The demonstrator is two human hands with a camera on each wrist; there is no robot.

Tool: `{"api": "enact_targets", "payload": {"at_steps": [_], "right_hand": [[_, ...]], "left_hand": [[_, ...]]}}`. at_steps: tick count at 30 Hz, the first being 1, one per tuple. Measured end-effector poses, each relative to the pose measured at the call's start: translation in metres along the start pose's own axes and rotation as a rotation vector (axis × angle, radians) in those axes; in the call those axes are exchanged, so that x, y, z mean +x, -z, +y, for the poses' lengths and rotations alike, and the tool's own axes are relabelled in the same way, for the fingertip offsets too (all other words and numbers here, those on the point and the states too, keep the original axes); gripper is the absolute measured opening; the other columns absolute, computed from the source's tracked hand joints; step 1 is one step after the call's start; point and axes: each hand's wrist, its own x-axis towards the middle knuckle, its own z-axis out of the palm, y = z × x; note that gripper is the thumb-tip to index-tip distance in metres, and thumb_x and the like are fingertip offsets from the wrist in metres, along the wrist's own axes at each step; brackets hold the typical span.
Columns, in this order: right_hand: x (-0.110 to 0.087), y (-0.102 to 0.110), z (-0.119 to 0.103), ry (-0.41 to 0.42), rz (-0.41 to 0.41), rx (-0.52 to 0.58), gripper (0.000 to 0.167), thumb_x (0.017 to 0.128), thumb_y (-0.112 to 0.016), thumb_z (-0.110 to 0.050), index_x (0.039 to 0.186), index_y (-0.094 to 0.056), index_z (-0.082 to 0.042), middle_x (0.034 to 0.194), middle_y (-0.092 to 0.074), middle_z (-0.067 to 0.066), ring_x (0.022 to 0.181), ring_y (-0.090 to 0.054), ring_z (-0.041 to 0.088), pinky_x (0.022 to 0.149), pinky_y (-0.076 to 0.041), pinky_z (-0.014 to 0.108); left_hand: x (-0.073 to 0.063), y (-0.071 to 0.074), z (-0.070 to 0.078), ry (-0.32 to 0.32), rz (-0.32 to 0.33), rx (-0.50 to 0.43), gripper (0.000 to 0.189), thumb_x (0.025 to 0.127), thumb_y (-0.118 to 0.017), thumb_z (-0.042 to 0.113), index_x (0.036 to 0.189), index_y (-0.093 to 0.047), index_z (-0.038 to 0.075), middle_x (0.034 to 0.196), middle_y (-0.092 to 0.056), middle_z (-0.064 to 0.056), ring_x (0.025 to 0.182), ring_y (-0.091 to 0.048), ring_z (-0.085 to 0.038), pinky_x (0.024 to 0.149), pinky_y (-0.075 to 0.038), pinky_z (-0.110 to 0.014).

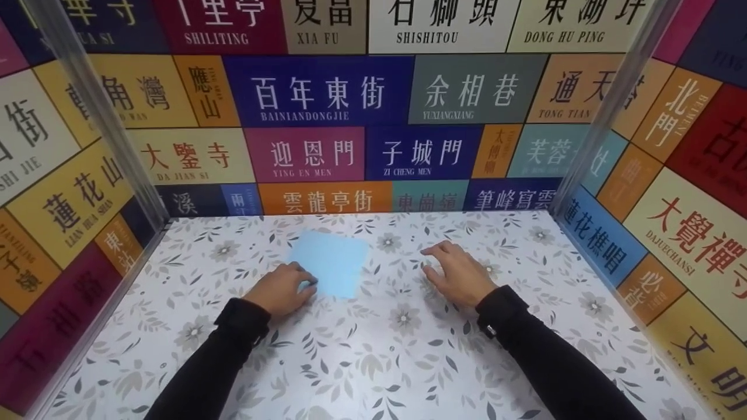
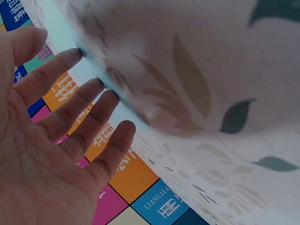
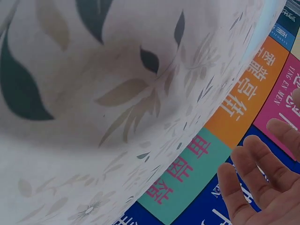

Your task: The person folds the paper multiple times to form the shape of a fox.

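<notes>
A light blue square of paper (image 1: 335,262) lies flat on the table, slightly turned. At its lower left edge is my left hand (image 1: 283,290), fingertips on or just over the paper. In the left wrist view, the left hand (image 2: 35,150) has its fingers loosely extended beside the pale blue sheet (image 2: 125,112), and nothing is gripped. To the right of the paper, apart from it, my right hand (image 1: 460,275) hovers over or rests on the table; which, I cannot tell. The right wrist view has this hand (image 3: 262,201) with relaxed fingers holding nothing.
The tabletop (image 1: 373,361) is white with a grey flower and leaf print. A back wall (image 1: 327,151) of coloured sign panels closes off the far side. Similar panels stand at the left (image 1: 76,204) and right (image 1: 659,233), with clear strips at the corners.
</notes>
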Motion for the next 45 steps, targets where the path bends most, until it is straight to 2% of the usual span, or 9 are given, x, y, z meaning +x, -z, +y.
{"api": "enact_targets", "payload": {"at_steps": [10,18,25,30,33,39,45], "right_hand": [[0.001,-0.008,-0.016,0.057,-0.006,0.011,0.036,0.113,-0.076,-0.026,0.145,-0.077,-0.009,0.138,-0.075,0.017,0.137,-0.072,0.041,0.115,-0.063,0.061],[0.0,-0.013,-0.026,0.111,-0.066,0.011,0.03,0.112,-0.077,-0.022,0.136,-0.081,-0.005,0.129,-0.078,0.018,0.121,-0.076,0.039,0.097,-0.068,0.058],[0.002,-0.021,-0.034,0.142,-0.084,0.012,0.026,0.109,-0.078,-0.018,0.129,-0.083,-0.002,0.126,-0.079,0.018,0.118,-0.077,0.038,0.099,-0.069,0.056],[0.002,-0.026,-0.043,0.094,-0.129,0.03,0.027,0.109,-0.077,-0.02,0.131,-0.084,-0.006,0.133,-0.077,0.015,0.128,-0.076,0.037,0.107,-0.068,0.057],[0.002,-0.028,-0.048,0.085,-0.146,0.034,0.027,0.109,-0.077,-0.021,0.131,-0.084,-0.007,0.133,-0.077,0.013,0.128,-0.076,0.035,0.108,-0.067,0.055],[0.002,-0.035,-0.054,0.151,-0.139,0.035,0.023,0.109,-0.08,-0.017,0.126,-0.085,-0.003,0.126,-0.076,0.015,0.113,-0.077,0.032,0.097,-0.07,0.052],[0.001,-0.042,-0.058,0.218,-0.159,0.009,0.022,0.108,-0.082,-0.016,0.126,-0.085,-0.003,0.122,-0.077,0.015,0.109,-0.076,0.031,0.091,-0.069,0.05]], "left_hand": [[-0.003,-0.005,0.015,0.0,-0.012,-0.001,0.034,0.116,-0.071,0.031,0.141,-0.084,0.01,0.144,-0.076,-0.019,0.14,-0.071,-0.043,0.124,-0.057,-0.062],[-0.004,-0.009,0.031,-0.022,-0.045,0.003,0.034,0.115,-0.073,0.032,0.141,-0.084,0.011,0.144,-0.076,-0.016,0.14,-0.071,-0.04,0.124,-0.057,-0.06],[-0.008,-0.012,0.041,-0.055,-0.036,0.017,0.036,0.116,-0.072,0.033,0.142,-0.083,0.012,0.145,-0.076,-0.014,0.139,-0.072,-0.039,0.123,-0.058,-0.058],[-0.01,-0.015,0.047,-0.094,-0.038,0.042,0.036,0.115,-0.073,0.032,0.142,-0.083,0.011,0.145,-0.075,-0.017,0.137,-0.071,-0.041,0.12,-0.059,-0.06],[-0.011,-0.016,0.051,-0.115,-0.043,0.052,0.036,0.114,-0.074,0.031,0.142,-0.083,0.01,0.145,-0.075,-0.019,0.135,-0.071,-0.042,0.118,-0.06,-0.061],[-0.011,-0.019,0.057,-0.128,-0.059,0.08,0.038,0.114,-0.073,0.033,0.144,-0.081,0.011,0.147,-0.074,-0.019,0.137,-0.071,-0.043,0.121,-0.059,-0.061],[-0.01,-0.022,0.064,-0.124,-0.066,0.108,0.039,0.115,-0.072,0.035,0.146,-0.08,0.013,0.148,-0.074,-0.017,0.138,-0.071,-0.041,0.12,-0.06,-0.06]]}}
